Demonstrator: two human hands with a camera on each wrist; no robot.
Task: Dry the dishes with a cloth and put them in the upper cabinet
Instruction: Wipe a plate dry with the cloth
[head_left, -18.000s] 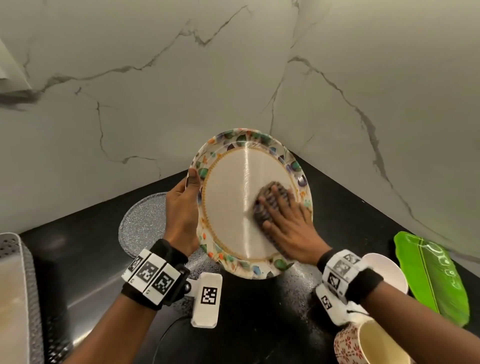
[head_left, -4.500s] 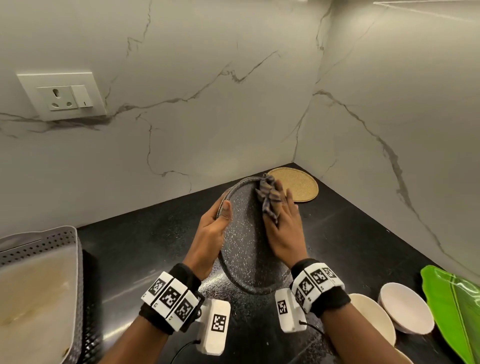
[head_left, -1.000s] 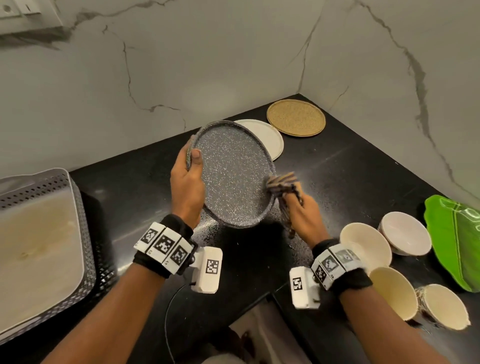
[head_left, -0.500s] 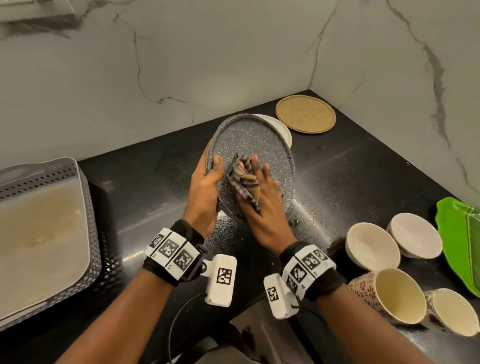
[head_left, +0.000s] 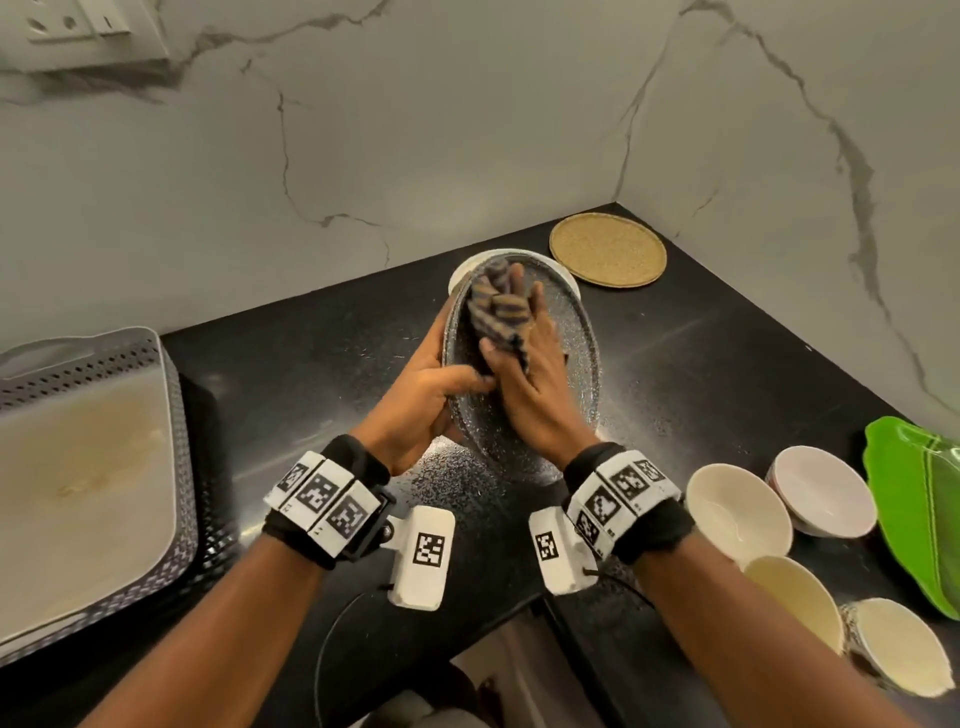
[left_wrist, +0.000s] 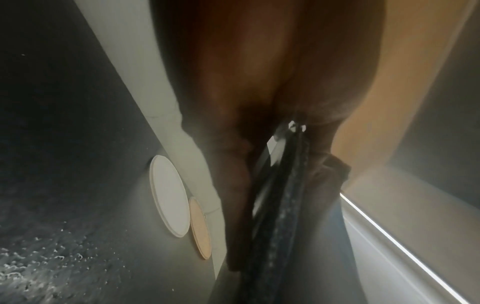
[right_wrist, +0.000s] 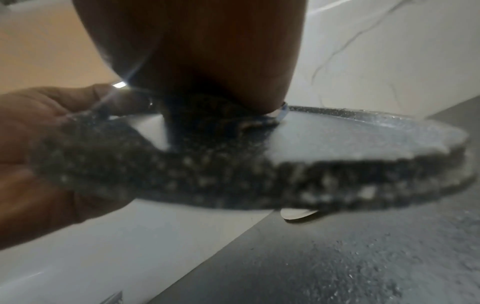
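Note:
A speckled grey plate (head_left: 571, 353) is held tilted above the black counter (head_left: 701, 364). My left hand (head_left: 431, 395) grips its left rim, thumb on the face and fingers behind. My right hand (head_left: 530, 384) holds a striped cloth (head_left: 493, 306) and presses it against the upper part of the plate's face, with the cloth wrapped over the fingers. The left wrist view shows the plate (left_wrist: 280, 216) edge-on with the cloth (left_wrist: 330, 174) beside it. In the right wrist view the cloth (right_wrist: 221, 119) lies on the plate (right_wrist: 337, 144).
A white plate (head_left: 460, 270) and a round woven mat (head_left: 608, 249) lie in the far corner. Two bowls (head_left: 737, 506), two cups (head_left: 795, 597) and a green leaf-shaped dish (head_left: 919, 499) stand at the right. A perforated grey tray (head_left: 88, 467) sits at the left.
My right hand has slid the cloth up the plate's face toward its far rim. The left hand keeps its grip, with the thumb now lower on the rim.

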